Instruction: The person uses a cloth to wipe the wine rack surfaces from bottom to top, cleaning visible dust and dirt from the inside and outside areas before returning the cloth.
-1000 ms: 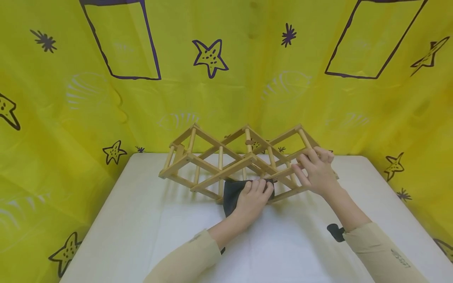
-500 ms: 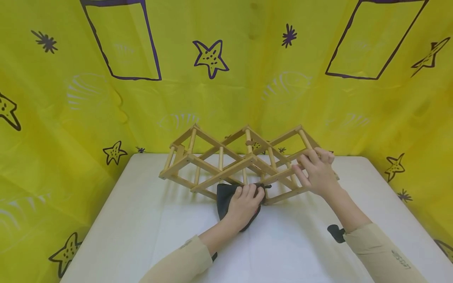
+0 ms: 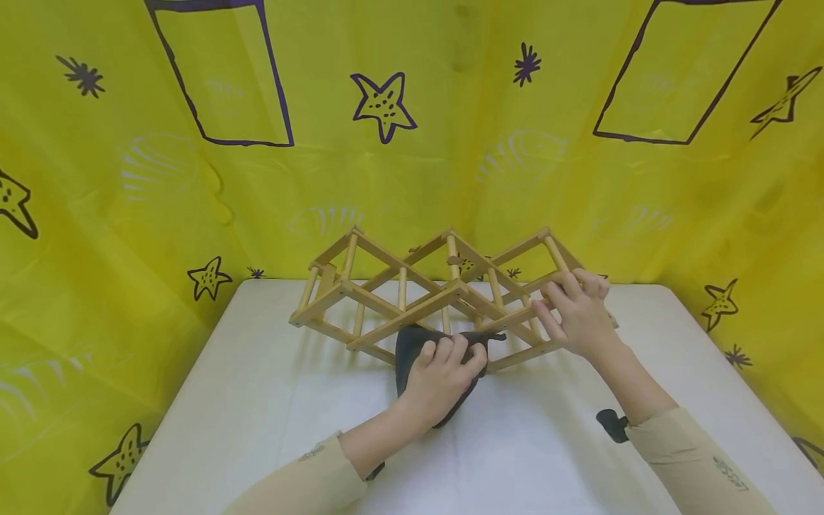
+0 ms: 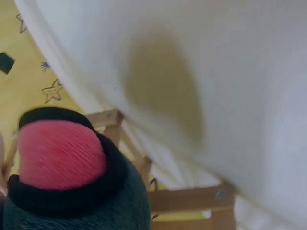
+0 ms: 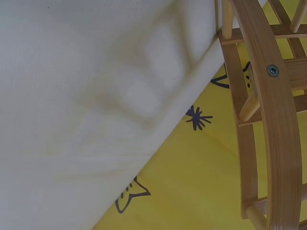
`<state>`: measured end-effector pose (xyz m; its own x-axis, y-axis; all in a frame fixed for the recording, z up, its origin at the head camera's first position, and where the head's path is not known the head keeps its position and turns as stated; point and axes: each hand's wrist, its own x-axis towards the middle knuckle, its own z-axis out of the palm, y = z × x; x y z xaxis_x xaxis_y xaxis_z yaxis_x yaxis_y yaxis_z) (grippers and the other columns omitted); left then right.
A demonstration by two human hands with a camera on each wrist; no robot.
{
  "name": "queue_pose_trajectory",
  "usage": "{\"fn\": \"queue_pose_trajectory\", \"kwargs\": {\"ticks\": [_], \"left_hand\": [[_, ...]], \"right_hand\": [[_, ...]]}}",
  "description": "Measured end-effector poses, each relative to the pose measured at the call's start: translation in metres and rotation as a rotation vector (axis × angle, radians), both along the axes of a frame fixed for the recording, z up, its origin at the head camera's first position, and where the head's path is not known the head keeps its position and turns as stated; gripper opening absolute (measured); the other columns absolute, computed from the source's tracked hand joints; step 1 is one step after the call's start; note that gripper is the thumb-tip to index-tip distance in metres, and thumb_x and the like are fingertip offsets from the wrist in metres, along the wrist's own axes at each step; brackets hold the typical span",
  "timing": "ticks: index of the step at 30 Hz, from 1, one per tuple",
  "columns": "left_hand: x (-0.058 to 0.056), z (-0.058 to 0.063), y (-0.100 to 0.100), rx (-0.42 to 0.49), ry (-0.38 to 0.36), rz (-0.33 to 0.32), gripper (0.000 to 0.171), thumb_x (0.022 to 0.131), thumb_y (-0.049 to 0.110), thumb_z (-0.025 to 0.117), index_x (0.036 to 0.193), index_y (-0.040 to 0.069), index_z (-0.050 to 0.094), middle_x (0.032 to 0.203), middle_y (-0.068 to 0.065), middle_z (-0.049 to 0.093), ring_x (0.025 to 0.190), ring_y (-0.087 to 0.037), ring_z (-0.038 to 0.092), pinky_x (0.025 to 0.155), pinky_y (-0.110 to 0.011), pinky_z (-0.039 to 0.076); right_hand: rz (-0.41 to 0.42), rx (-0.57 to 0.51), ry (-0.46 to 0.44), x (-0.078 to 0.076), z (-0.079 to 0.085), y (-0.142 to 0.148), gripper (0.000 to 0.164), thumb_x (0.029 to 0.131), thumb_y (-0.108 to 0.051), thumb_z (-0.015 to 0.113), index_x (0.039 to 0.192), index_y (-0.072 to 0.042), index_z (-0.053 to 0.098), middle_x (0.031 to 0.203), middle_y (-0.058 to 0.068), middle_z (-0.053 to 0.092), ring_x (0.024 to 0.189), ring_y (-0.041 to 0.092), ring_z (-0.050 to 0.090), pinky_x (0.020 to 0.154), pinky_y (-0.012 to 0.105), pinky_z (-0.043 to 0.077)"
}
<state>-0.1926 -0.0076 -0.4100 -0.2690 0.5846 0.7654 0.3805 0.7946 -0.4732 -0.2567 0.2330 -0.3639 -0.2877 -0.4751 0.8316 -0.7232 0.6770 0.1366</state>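
A lattice-shaped wooden folding rack [image 3: 400,313] stands on the white table, its slats crossing in diamonds with round dowels between. At its front middle, my left hand [image 3: 440,379] grips a dark cloth [image 3: 407,352] with bent fingers, the cloth overlapping the rack's lower slats. In the left wrist view the cloth [image 4: 125,189] shows a dark green-grey face, a black edging and a pink side [image 4: 62,155]. My right hand [image 3: 576,318] holds the rack's right end, fingers bent over the top of a slat. Part of the rack [image 5: 283,124] fills the right of the right wrist view.
A white cloth covers the table [image 3: 244,400]. Close behind its far edge hangs a yellow curtain [image 3: 444,179] printed with starfish and shells. A black wrist-worn piece [image 3: 611,425] sticks out beside the right sleeve.
My left hand has moved the cloth left and a little toward me from the rack's front slats, then slightly back rightward. The right hand and the rack have stayed in place.
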Motion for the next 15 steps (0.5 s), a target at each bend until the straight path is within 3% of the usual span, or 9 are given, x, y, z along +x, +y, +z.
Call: {"fn": "queue_pose_trajectory", "kwargs": {"ticks": [8,15], "left_hand": [[0.009,0.030,-0.007,-0.006,-0.008,0.002,0.013,0.082,0.018,0.051,0.094,0.020,0.047,0.085,0.000,0.046,0.072,-0.015,0.034,0.069,-0.034,0.022],[0.014,0.057,-0.015,-0.010,0.048,0.006,0.015,0.081,0.020,0.051,0.095,0.020,0.046,0.084,-0.001,0.048,0.072,-0.016,0.036,0.069,-0.034,0.021]], "right_hand": [[0.023,-0.012,0.035,-0.002,-0.001,-0.001,0.044,0.094,-0.038,0.038,0.077,0.000,0.052,0.084,0.015,0.045,0.089,0.037,0.030,0.070,0.055,0.013],[0.015,-0.012,0.026,-0.001,-0.002,0.000,0.044,0.094,-0.038,0.038,0.077,0.000,0.053,0.085,0.015,0.045,0.090,0.037,0.030,0.069,0.055,0.014]]}}
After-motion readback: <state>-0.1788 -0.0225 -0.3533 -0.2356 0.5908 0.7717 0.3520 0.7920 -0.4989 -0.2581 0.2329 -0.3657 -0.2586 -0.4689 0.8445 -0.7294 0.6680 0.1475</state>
